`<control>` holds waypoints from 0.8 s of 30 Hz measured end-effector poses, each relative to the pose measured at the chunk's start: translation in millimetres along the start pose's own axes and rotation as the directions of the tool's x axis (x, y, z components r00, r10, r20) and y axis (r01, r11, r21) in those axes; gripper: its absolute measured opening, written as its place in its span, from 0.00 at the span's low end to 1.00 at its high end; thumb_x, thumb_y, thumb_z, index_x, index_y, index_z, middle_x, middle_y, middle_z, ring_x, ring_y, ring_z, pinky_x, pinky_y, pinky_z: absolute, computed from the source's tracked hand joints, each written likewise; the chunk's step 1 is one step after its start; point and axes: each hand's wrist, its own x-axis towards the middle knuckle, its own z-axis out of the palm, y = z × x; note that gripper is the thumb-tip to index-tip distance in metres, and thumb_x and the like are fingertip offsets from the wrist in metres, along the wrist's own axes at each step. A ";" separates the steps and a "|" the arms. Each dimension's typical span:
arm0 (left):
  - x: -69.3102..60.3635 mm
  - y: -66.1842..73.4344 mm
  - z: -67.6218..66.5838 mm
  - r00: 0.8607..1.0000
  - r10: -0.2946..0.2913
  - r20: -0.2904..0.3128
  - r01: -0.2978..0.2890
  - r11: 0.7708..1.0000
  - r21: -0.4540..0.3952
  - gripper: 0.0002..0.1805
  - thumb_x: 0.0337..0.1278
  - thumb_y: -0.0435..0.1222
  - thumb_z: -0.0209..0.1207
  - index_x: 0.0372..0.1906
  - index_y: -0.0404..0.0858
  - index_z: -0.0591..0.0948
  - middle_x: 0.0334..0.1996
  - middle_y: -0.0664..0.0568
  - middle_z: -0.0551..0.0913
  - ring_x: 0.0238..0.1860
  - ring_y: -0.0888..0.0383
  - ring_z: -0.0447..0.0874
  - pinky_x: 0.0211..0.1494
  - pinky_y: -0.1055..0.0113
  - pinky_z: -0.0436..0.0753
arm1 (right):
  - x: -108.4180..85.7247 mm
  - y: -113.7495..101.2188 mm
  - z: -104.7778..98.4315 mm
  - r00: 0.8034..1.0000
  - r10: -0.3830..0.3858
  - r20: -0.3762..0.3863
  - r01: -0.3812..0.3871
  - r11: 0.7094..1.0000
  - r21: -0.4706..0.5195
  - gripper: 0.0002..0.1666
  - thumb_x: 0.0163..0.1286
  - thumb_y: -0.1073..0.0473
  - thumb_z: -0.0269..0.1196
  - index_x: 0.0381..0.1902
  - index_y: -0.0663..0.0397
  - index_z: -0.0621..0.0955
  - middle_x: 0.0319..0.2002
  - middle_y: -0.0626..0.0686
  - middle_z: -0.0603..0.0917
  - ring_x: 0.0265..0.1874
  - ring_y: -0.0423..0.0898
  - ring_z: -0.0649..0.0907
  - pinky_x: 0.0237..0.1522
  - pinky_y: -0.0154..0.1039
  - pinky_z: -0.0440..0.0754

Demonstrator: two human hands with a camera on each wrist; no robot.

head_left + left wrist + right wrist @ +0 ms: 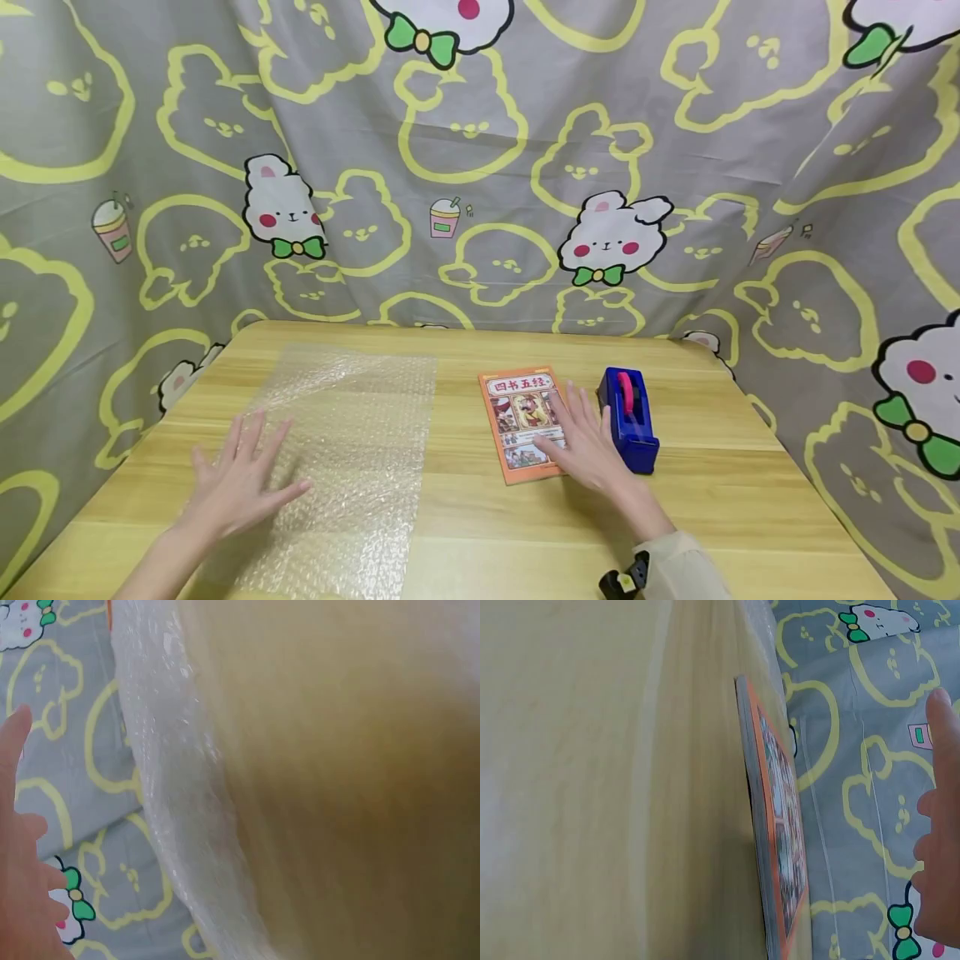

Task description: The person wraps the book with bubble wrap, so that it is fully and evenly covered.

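A clear sheet of bubble wrap [352, 475] lies flat on the left part of the wooden table; its edge also shows in the left wrist view [180, 780]. Over its left side the left hand [236, 479] is spread, fingers straight, holding nothing. An orange booklet [525, 458] with pictures on its cover lies right of the wrap, seen edge-on in the right wrist view [780, 825]. The right hand [588, 442] is spread above the booklet's right edge, its fingers straight and empty. Just right of that hand stands a blue tape dispenser [637, 454] with a pink-rimmed roll.
The wooden table [720, 517] reaches back to a grey curtain [510, 100] with yellow outlines and white cartoon animals, which hangs behind and on both sides. A black device [626, 581] is strapped on the right wrist, beside a light sleeve [682, 571].
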 end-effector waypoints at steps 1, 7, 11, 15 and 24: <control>-1.1 -1.9 0.3 1.000 -0.003 -0.001 0.003 1.000 -0.001 0.53 0.47 0.62 0.55 0.72 0.50 0.40 0.70 0.35 0.37 0.68 0.39 0.22 0.51 0.24 0.31 | 2.7 -1.2 1.2 1.000 -0.002 0.005 0.002 1.000 0.008 0.47 0.63 0.37 0.53 0.71 0.53 0.52 0.71 0.61 0.43 0.69 0.61 0.43 0.60 0.69 0.34; -5.4 -13.3 0.0 0.999 -0.034 0.037 0.038 0.993 -0.114 0.52 0.51 0.58 0.54 0.72 0.42 0.39 0.70 0.39 0.35 0.69 0.41 0.24 0.49 0.24 0.26 | 17.8 -7.1 9.0 0.998 -0.002 0.066 -0.006 0.993 0.116 0.46 0.64 0.40 0.54 0.71 0.55 0.50 0.71 0.62 0.43 0.69 0.59 0.43 0.62 0.67 0.35; -7.5 -21.1 -2.3 0.996 -0.068 0.058 0.080 0.968 -0.239 0.52 0.53 0.54 0.56 0.72 0.40 0.39 0.69 0.34 0.42 0.69 0.36 0.32 0.48 0.23 0.27 | 26.2 -11.9 14.2 0.997 -0.021 0.075 0.002 0.972 0.236 0.46 0.65 0.45 0.56 0.70 0.60 0.50 0.70 0.62 0.49 0.69 0.58 0.48 0.65 0.62 0.42; -10.1 -29.9 -4.1 0.993 -0.094 0.071 0.111 0.946 -0.303 0.51 0.53 0.51 0.57 0.71 0.37 0.40 0.65 0.27 0.53 0.66 0.30 0.41 0.47 0.21 0.35 | 34.5 -19.2 18.6 0.995 -0.028 0.097 -0.007 0.941 0.340 0.45 0.66 0.46 0.56 0.71 0.58 0.49 0.70 0.60 0.51 0.69 0.57 0.51 0.66 0.56 0.48; -16.1 -50.1 -1.3 0.991 -0.103 0.084 0.124 0.946 -0.299 0.52 0.51 0.50 0.59 0.70 0.31 0.43 0.60 0.25 0.60 0.56 0.25 0.56 0.43 0.22 0.49 | 54.9 -31.9 37.3 0.990 0.010 0.140 -0.069 0.906 0.418 0.44 0.66 0.42 0.54 0.71 0.53 0.50 0.69 0.59 0.57 0.66 0.58 0.58 0.63 0.57 0.58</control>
